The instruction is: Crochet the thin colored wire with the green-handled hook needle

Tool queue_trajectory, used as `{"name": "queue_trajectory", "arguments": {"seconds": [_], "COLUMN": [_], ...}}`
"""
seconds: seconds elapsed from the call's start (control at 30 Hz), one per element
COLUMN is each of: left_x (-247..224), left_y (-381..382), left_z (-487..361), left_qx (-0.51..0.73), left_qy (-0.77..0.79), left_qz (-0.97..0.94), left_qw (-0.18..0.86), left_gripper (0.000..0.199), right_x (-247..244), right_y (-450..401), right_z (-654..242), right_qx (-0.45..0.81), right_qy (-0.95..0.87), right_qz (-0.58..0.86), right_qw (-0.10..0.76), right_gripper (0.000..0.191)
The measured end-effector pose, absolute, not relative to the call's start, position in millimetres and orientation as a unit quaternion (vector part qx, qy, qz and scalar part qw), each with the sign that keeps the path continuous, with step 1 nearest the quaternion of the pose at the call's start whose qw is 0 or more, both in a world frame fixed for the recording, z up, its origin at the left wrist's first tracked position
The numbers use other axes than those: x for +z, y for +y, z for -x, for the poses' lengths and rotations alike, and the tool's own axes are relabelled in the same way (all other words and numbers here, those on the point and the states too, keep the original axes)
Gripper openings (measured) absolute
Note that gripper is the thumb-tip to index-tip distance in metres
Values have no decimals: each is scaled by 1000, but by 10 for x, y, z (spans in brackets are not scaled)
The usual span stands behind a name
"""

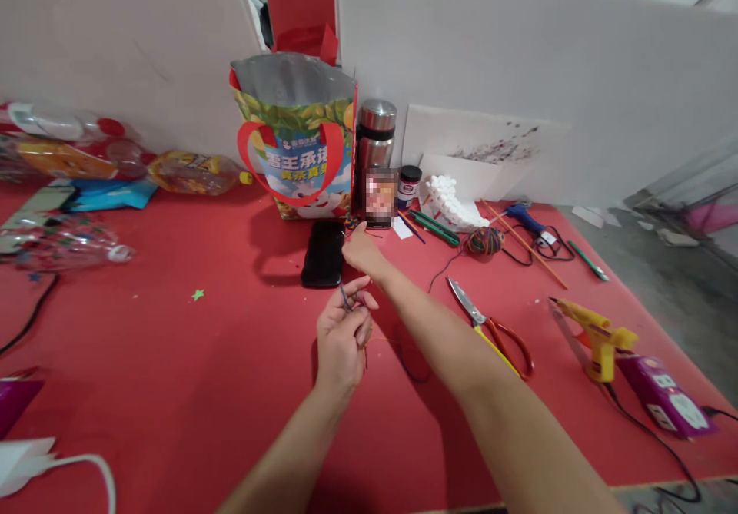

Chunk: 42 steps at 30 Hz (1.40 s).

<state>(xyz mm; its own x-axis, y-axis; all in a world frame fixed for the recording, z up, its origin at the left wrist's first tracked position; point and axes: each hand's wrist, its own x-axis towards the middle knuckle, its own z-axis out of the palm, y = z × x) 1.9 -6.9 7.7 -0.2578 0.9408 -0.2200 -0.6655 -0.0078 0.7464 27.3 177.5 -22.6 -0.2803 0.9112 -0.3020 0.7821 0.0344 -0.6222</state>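
Near the middle of the red table (231, 391), my left hand (344, 333) is closed round a thin dark yarn (345, 297), with fingertips pinched together. My right hand (362, 251) reaches farther forward, beside the right edge of a black phone (324, 254) lying flat. Its fingers are bent, and whether they hold anything is hidden. A second phone (380, 199) with a lit, blurred screen stands upright just beyond it. Loose yarn trails under my right forearm towards a multicoloured yarn ball (484, 242).
A colourful bag (300, 145) and a steel flask (377, 130) stand at the back. Scissors (490, 326), a green cutter (433, 227), a yellow glue gun (596, 333) and a blue one (524, 219) lie right. Plastic bottles (196, 173) lie left.
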Motion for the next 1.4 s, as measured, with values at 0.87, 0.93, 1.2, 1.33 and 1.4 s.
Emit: {"name": "queue_trajectory", "arguments": {"seconds": [0.87,0.93,1.2,1.33,1.4], "left_x": [77,58,-45,-101,-134], "left_y": [-136,-152,-175,-161,-151], "left_z": [-65,-94,-194,-217,-218], "left_qx": [612,561,456,434,454], "left_qy": [277,239,217,252,289], "left_qz": [-309,-319,-356,-376,-369], "left_qw": [673,726,786,779,758], "left_gripper": [40,39,58,57,45], "right_x": [543,524,368,291,252], "right_y": [476,307,138,137,146], "right_z": [-1671,-1849,-1960,-2028,-2078], "right_qx": [528,631,643,647,657], "right_qy": [-621,-548,-552,-514,-483], "right_qz": [522,481,444,459,470], "right_qw": [252,266,290,325,338], "right_gripper": [32,36,38,25,17]}}
